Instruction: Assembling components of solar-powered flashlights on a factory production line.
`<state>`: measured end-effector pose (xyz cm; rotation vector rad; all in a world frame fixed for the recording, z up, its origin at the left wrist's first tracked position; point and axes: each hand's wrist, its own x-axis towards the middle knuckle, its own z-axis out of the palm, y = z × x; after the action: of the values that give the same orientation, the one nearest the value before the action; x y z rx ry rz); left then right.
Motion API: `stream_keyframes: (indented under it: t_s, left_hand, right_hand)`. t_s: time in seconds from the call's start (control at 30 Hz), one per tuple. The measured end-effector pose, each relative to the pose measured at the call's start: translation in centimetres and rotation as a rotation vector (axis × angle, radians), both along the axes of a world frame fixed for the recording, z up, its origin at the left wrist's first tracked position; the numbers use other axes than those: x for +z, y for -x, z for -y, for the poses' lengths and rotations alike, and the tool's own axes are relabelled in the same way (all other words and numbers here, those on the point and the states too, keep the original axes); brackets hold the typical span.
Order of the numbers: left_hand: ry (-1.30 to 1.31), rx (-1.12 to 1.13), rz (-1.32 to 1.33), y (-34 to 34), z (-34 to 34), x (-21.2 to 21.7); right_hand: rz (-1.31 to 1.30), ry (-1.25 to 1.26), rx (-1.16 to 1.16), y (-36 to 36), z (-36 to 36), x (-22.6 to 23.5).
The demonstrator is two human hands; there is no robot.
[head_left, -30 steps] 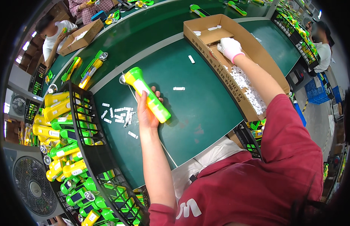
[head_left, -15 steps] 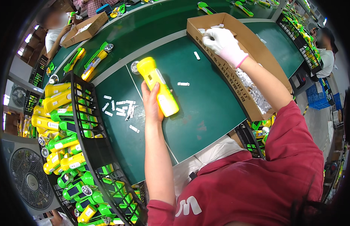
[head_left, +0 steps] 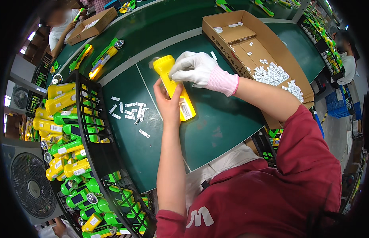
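Observation:
My bare left hand [head_left: 167,105] is wrapped round a yellow flashlight [head_left: 186,104], which lies tilted above the green table with its wide end away from me. A round reflector [head_left: 153,63] shows beside that wide end. My right hand [head_left: 196,70], in a white glove with a pink cuff, has its fingers closed together at the upper side of the flashlight. Whatever is in those fingertips is hidden. Small white plastic pieces [head_left: 129,111] lie scattered on the table left of my left forearm.
An open cardboard box [head_left: 289,49] at the right holds many white pieces [head_left: 271,74]. Left stands a black basket [head_left: 89,137] of yellow and green flashlights. More flashlights [head_left: 103,59] lie beyond the table's pale edge. A fan [head_left: 33,186] is far left; co-workers sit farther off.
My right hand has come out of the cardboard box, moving left and nearer, to the flashlight. My left hand and the flashlight have shifted slightly right in view.

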<state>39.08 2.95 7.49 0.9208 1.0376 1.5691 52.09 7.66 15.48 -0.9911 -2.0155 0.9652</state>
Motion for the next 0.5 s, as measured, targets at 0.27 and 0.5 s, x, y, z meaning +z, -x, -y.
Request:
stream_keyframes:
  t_s: [0.27,0.5]
  left_hand:
    - [-0.056,0.051,-0.152,0.1,-0.3,-1.0]
    - [-0.118,0.106,-0.272,0.0,0.3,-0.5]
  right_hand:
    - [-0.031,0.203,0.046,-0.2,-1.5,-1.4]
    - [0.001,0.109,-0.006,0.6,-0.6,-1.5]
